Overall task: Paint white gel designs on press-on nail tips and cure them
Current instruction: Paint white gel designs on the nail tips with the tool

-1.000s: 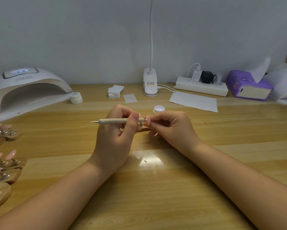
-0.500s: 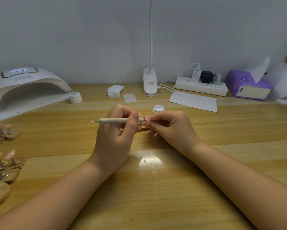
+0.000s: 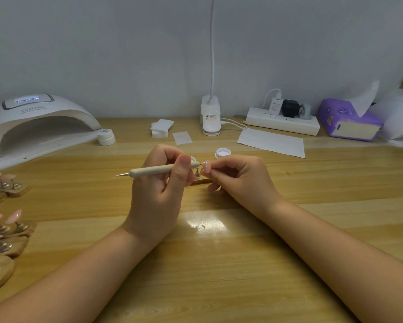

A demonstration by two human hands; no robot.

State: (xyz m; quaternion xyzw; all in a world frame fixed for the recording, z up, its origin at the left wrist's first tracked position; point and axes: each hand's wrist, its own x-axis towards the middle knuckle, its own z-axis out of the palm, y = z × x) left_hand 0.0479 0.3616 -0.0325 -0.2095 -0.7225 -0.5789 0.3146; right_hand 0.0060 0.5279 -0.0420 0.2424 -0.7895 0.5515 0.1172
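Note:
My left hand point(image 3: 157, 194) grips a beige dotting pen point(image 3: 154, 170) that lies level, its right tip touching a pink nail tip point(image 3: 207, 166). Small white dots show on that nail tip. The tip sits on a metal post point(image 3: 197, 175) over a wooden holder point(image 3: 199, 182), mostly hidden behind my fingers. My right hand point(image 3: 240, 180) pinches the nail tip from the right. An open white gel pot point(image 3: 223, 153) stands just behind my right hand. The white curing lamp point(image 3: 33, 127) stands at the far left, its display lit.
Wooden holders with pink nail tips point(image 3: 3, 220) line the left edge. A closed white jar point(image 3: 106, 137) sits by the lamp. Wipe pads point(image 3: 161, 128), a desk lamp base point(image 3: 210, 117), a paper sheet point(image 3: 271, 142), a power strip point(image 3: 282, 121) and a purple tissue box point(image 3: 348, 121) stand along the back.
Nearly nothing has moved; both hands stay together at the nail tip, with only slight shifts of the pen tip.

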